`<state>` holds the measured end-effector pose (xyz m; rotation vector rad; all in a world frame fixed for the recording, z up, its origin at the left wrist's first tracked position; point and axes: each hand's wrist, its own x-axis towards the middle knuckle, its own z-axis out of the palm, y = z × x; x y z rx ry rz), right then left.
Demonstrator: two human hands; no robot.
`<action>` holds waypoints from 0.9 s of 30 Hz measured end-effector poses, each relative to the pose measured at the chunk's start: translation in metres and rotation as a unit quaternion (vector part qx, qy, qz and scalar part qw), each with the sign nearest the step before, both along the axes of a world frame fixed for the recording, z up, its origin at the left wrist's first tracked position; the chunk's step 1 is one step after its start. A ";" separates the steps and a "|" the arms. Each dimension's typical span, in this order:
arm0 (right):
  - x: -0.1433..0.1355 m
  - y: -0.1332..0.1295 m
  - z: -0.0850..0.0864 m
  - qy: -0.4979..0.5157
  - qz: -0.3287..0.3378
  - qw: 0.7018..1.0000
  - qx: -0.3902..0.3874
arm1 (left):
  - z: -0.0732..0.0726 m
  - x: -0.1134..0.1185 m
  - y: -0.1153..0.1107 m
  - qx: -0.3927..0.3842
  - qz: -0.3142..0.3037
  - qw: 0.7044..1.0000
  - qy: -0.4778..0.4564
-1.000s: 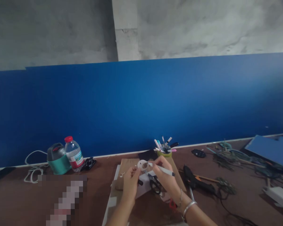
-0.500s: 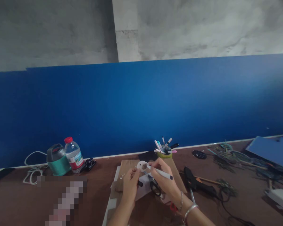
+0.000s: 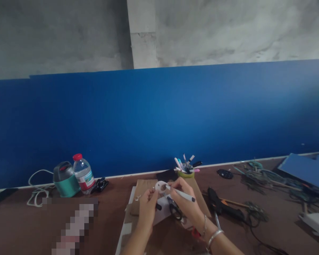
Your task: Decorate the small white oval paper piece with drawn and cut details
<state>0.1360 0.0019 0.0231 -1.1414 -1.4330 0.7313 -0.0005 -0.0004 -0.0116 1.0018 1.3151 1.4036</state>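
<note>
My left hand (image 3: 147,207) pinches a small white bird-shaped cutout (image 3: 158,185) with a dark eye dot and brownish marks on its body. A short black piece, like a pen cap (image 3: 158,206), sticks out below the fingers of that hand. In my right hand (image 3: 187,203) is a white marker pen (image 3: 184,194) with a dark end, its tip at the cutout's right side. Black-handled scissors (image 3: 175,210) lie under my hands, over white paper (image 3: 162,212) and brown cardboard (image 3: 144,186). The right hand partly hides them.
Behind my hands stands a green pen holder (image 3: 186,175). To the right are a black glue gun (image 3: 222,205) with its cord, tangled greenery (image 3: 257,177) and a blue board (image 3: 305,171). A red-capped water bottle (image 3: 83,175) and a teal-grey container (image 3: 67,182) stand left.
The view has shifted very slightly. Both hands keep their grips, and the pen tip stays at the cutout with hardly any visible movement.
</note>
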 end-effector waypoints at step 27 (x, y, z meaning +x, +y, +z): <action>0.000 0.000 0.003 0.007 0.021 1.000 -0.010 | 0.004 0.000 0.000 0.007 0.013 0.999 -0.032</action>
